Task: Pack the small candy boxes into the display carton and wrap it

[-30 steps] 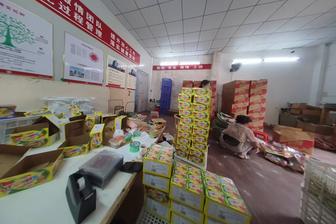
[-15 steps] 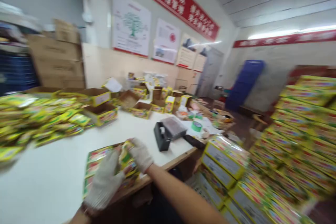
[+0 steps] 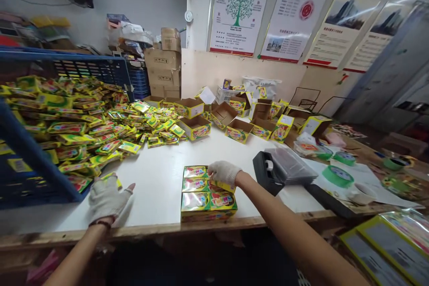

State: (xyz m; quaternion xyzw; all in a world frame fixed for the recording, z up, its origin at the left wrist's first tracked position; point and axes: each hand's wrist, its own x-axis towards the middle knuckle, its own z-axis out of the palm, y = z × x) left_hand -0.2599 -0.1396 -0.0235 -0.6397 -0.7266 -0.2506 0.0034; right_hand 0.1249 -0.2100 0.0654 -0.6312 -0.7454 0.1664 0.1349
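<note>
My left hand (image 3: 109, 201), in a white knit glove, lies at the front edge of the heap of small yellow-green boxes (image 3: 107, 134). Its thumb is stretched out and its fingers reach over one small yellow box (image 3: 118, 181). My right hand (image 3: 224, 173), also gloved, is bent over a display carton (image 3: 209, 216) near the table's front edge. Its fingers are closed on a small printed box (image 3: 225, 186) at the carton's right side. Rows of similar boxes fill the carton, and my hand hides part of the back rows.
A blue crate (image 3: 36, 156) full of the small boxes stands at the left. Open cardboard cartons (image 3: 237, 132) line the back of the white table (image 3: 154, 187). A tape dispenser (image 3: 266, 172), a clear plastic case (image 3: 291, 165) and green tape (image 3: 338, 176) lie right. Packed cartons (image 3: 385, 246) stand at lower right.
My view has swung left, bringing the crate into sight. My left hand has left the carton for the heap; both hands were together over the carton before, with small boxes between them.
</note>
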